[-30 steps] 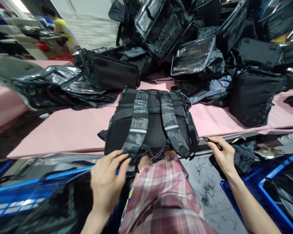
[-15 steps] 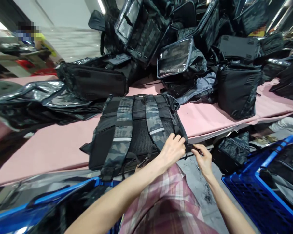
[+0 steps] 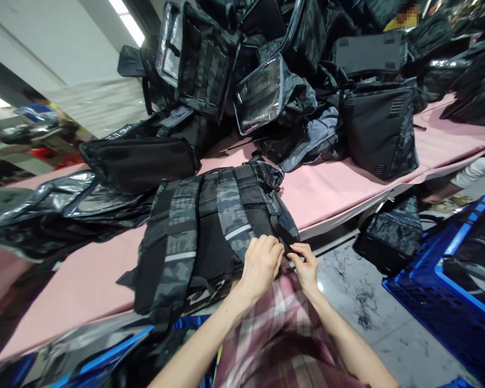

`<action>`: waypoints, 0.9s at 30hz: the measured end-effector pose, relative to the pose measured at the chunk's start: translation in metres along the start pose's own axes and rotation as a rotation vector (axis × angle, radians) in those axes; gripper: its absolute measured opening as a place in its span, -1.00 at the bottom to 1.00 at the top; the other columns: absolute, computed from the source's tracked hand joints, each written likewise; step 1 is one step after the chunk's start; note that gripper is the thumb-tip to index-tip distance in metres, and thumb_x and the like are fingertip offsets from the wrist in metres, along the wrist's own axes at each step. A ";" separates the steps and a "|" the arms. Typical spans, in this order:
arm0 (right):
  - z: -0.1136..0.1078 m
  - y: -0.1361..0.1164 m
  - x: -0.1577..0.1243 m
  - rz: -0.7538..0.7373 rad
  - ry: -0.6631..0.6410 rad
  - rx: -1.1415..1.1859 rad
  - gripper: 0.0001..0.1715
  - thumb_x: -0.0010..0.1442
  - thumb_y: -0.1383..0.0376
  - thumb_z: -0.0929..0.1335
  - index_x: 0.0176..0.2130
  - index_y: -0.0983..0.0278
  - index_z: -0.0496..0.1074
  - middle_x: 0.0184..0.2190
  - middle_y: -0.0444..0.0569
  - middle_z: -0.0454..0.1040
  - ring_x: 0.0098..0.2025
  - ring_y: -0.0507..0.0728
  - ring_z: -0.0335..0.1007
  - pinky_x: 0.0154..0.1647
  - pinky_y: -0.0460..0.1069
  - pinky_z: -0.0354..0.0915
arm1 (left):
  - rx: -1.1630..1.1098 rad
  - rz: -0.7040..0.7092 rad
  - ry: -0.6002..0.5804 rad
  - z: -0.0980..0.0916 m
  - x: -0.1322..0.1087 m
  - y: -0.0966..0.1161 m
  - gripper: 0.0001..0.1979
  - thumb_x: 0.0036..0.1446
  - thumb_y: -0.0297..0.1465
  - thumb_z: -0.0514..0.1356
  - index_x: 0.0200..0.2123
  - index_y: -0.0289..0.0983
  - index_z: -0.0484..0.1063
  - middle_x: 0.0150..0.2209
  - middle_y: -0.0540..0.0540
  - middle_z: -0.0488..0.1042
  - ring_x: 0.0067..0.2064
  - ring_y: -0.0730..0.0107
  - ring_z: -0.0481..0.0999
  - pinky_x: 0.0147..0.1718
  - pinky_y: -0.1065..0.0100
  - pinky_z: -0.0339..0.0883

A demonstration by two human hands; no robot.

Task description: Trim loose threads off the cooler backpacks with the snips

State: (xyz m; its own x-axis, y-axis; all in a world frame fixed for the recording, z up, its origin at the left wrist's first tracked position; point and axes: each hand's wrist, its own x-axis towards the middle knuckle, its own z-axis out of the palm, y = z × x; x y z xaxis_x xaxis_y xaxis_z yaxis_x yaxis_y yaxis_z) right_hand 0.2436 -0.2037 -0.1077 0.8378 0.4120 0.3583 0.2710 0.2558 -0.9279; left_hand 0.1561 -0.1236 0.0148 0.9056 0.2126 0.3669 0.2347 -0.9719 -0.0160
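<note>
A black backpack [image 3: 210, 237] lies on the pink-covered table, its two camouflage shoulder straps [image 3: 181, 231] facing up, each with a pale reflective band. At its near right corner my left hand [image 3: 262, 261] is closed, fingers curled around a thin black strap. Close beside it, my right hand [image 3: 305, 267] pinches the same dark strap between thumb and fingers. The strap is small and mostly covered by the fingers, so its end cannot be made out.
Camouflage bags with silvery linings [image 3: 261, 94] are piled at the back of the pink table [image 3: 319, 199]. A blue crate [image 3: 428, 302] with bags in it stands at the right; another blue crate [image 3: 109, 355] is at the lower left. A person's sleeve [image 3: 479, 171] shows at the right edge.
My right hand has come left, close to my left hand. The backpack sits lower and more turned in view; the camera has also shifted.
</note>
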 end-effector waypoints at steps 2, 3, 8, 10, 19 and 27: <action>0.001 0.002 0.000 0.014 -0.004 0.025 -0.89 0.00 0.30 0.41 -0.35 0.19 0.51 -0.36 -0.07 0.48 -0.25 0.10 0.35 -0.19 0.05 0.27 | -0.013 0.001 0.001 0.000 0.001 0.000 -0.80 0.21 -0.44 -0.01 -0.39 -0.30 0.37 -0.39 -0.08 0.38 -0.34 0.34 0.23 -0.38 0.29 0.01; 0.002 0.003 0.000 0.023 -0.004 0.037 -0.89 0.00 0.30 0.41 -0.36 0.19 0.51 -0.37 -0.07 0.48 -0.25 0.10 0.35 -0.19 0.05 0.27 | -0.017 0.004 -0.002 0.000 0.001 0.000 -0.80 0.21 -0.44 -0.01 -0.40 -0.30 0.37 -0.39 -0.09 0.38 -0.34 0.34 0.23 -0.38 0.29 0.01; 0.007 0.002 0.000 0.084 -0.006 0.084 -0.92 -0.01 0.29 0.39 -0.40 0.19 0.51 -0.40 -0.08 0.48 -0.28 0.10 0.36 -0.20 0.04 0.28 | -0.038 -0.004 -0.034 0.005 0.003 0.003 -0.79 0.20 -0.44 -0.01 -0.39 -0.31 0.38 -0.39 -0.10 0.40 -0.34 0.33 0.25 -0.37 0.28 0.02; 0.006 0.002 0.001 0.113 -0.006 0.093 -0.92 -0.02 0.28 0.40 -0.41 0.20 0.50 -0.40 -0.08 0.48 -0.28 0.10 0.37 -0.20 0.03 0.28 | -0.077 -0.033 -0.062 0.002 0.005 0.007 -0.78 0.19 -0.43 -0.01 -0.39 -0.32 0.40 -0.38 -0.11 0.41 -0.33 0.32 0.28 -0.35 0.26 0.04; -0.042 0.001 0.007 0.242 0.066 0.024 -0.69 0.02 0.23 0.34 -0.18 0.26 0.39 -0.28 -0.02 0.45 -0.25 0.10 0.37 -0.21 0.03 0.29 | -0.355 -0.293 0.085 -0.087 -0.049 -0.056 -0.63 0.22 -0.22 -0.08 -0.18 -0.25 0.45 -0.03 -0.19 0.40 -0.01 0.19 0.37 -0.04 0.20 0.22; -0.002 -0.082 -0.005 -0.406 -0.501 -0.621 -0.46 -0.01 0.35 0.38 0.01 0.18 0.34 -0.11 0.06 0.38 -0.18 0.17 0.34 -0.22 0.01 0.25 | 0.187 -0.749 0.101 -0.045 -0.175 -0.051 -0.41 0.10 -0.34 0.12 0.19 -0.33 0.07 0.20 -0.40 0.09 0.16 -0.15 0.17 0.00 -0.08 0.17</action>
State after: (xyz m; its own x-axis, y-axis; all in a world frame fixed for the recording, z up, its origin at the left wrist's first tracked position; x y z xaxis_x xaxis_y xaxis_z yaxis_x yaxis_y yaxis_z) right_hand 0.2178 -0.2288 -0.0334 0.3555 0.7639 0.5386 0.8309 0.0055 -0.5563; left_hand -0.0298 -0.1155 -0.0069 0.4474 0.7870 0.4247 0.8351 -0.5376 0.1166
